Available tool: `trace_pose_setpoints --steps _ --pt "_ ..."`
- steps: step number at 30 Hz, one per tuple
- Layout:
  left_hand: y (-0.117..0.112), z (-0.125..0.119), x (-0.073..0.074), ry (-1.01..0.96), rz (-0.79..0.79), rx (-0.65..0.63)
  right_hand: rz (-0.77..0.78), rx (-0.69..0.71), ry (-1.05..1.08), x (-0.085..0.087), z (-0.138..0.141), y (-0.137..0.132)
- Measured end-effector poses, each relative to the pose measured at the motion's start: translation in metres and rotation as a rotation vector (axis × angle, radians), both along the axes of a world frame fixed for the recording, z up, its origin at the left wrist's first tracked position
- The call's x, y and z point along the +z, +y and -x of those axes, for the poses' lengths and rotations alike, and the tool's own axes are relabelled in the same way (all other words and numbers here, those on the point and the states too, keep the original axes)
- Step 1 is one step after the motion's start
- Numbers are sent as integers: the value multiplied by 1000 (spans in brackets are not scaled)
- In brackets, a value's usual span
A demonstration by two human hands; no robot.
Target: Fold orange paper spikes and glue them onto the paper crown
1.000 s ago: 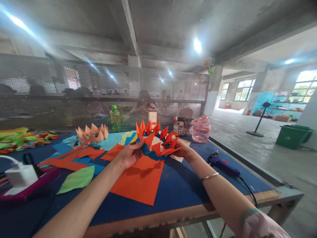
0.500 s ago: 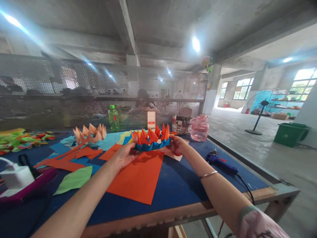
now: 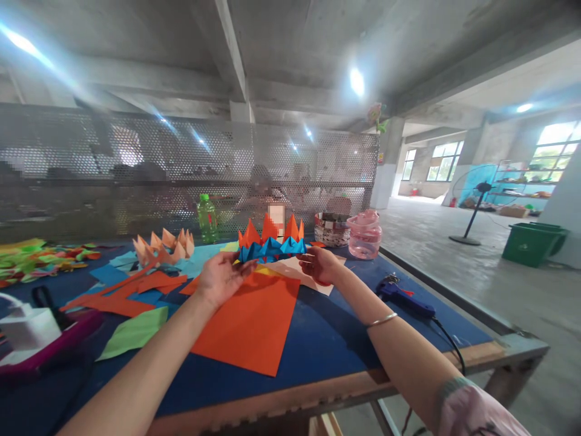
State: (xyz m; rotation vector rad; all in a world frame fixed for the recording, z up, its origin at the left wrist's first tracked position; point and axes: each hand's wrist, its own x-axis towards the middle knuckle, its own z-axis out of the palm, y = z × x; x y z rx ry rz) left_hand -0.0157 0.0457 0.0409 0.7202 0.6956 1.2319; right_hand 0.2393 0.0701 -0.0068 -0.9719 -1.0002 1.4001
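An orange and blue folded paper crown (image 3: 271, 243) stands on the blue table (image 3: 336, 339), beyond a large orange sheet (image 3: 252, 324). My left hand (image 3: 221, 278) is just left of the crown's base, fingers stretched towards it and holding nothing. My right hand (image 3: 319, 265) is at the crown's lower right edge. Its fingers are loosely spread, with no grip on the paper.
A pale orange paper crown (image 3: 164, 245) lies back left, amid orange strips and a green leaf cutout (image 3: 134, 333). A green bottle (image 3: 207, 219), a woven basket (image 3: 331, 229) and a pink jar (image 3: 364, 235) stand at the back. A blue glue gun (image 3: 403, 295) lies right.
The paper crown was tilted open between both hands, then closed up and moved away from me to stand on the table. Both hands have loosened and drawn slightly back.
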Motion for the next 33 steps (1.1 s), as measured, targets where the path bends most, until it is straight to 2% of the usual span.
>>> trace_pose_setpoints --steps 4,9,14,17,21,26,33 --pt "3 -2 -5 51 -31 43 47 -68 -41 10 7 -9" --pt "9 -6 -15 140 -124 112 -72 -198 -77 14 17 -18" --pt "4 -6 -12 254 -140 130 -196 -285 -122 13 19 -20" --pt "0 -5 -10 320 -125 117 -221 -285 -145 13 20 -21" --pt "4 -4 -14 376 -104 103 -226 -262 -149 14 22 -22" --pt "10 -3 -18 329 -144 122 -214 -257 -137 13 22 -21" --pt "8 -4 -13 255 -143 108 -167 -266 -126 15 22 -21"
